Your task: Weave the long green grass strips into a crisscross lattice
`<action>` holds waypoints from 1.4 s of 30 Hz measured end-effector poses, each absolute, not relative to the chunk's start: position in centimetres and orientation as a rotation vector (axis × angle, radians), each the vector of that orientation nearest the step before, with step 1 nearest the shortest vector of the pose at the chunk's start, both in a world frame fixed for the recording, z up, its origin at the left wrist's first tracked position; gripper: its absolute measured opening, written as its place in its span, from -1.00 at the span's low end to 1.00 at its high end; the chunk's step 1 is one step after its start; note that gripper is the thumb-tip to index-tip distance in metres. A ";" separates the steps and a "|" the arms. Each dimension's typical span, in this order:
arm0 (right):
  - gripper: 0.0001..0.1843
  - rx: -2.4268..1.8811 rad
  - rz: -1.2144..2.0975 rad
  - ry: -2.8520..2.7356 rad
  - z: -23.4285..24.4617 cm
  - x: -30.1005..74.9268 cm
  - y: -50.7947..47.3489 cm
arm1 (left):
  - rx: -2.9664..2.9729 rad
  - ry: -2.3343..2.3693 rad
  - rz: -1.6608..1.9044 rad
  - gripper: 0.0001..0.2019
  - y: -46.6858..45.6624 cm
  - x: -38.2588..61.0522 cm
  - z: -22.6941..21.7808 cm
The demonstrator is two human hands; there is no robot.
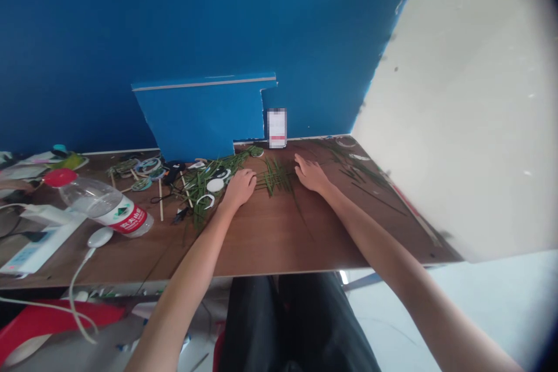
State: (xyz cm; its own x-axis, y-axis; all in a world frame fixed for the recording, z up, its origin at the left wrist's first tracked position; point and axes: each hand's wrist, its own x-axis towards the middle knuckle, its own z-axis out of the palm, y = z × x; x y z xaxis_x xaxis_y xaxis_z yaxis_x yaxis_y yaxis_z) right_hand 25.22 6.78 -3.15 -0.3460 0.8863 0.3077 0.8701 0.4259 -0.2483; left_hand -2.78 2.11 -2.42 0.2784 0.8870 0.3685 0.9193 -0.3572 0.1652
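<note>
A small lattice of crossed green leaf strips (276, 176) lies on the brown table between my hands. My left hand (241, 187) rests at its left side, fingers bent and close together over the strip ends; what lies beneath them is partly hidden. To the right of the lattice, apart from it, my right hand (311, 175) is low over the tabletop with its fingers stretched out and nothing in them. Beside my left hand is a heap of loose green strips (201, 189), with a white disc (215, 185) on it.
A water bottle (108, 206) with a red cap lies on the left near a white power strip (43, 244) and a cabled white puck (100, 237). Round woven pieces (150, 167) sit farther back. A phone (277, 128) leans on the blue wall. Loose strips (366, 170) lie at right.
</note>
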 end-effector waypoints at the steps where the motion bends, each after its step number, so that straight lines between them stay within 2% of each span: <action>1: -0.41 -1.498 0.049 -2.287 -3.1 25.2 6.7 | -2.449 -1.732 -0.624 -0.67 2.2 -2.8 -2.4; 18: -0.48 -1.482 -0.053 -2.227 -2.8 25.3 6.4 | -2.395 -1.750 -0.666 -0.70 2.0 -2.8 -2.1; 35: -0.40 -1.510 0.074 -2.245 -2.9 25.2 6.4 | -2.480 -1.729 -0.641 -0.71 1.9 -2.7 -2.2; 42: -0.45 -1.538 0.099 -2.201 -2.9 25.2 6.4 | -2.513 -1.711 -0.711 -0.74 2.1 -2.9 -2.6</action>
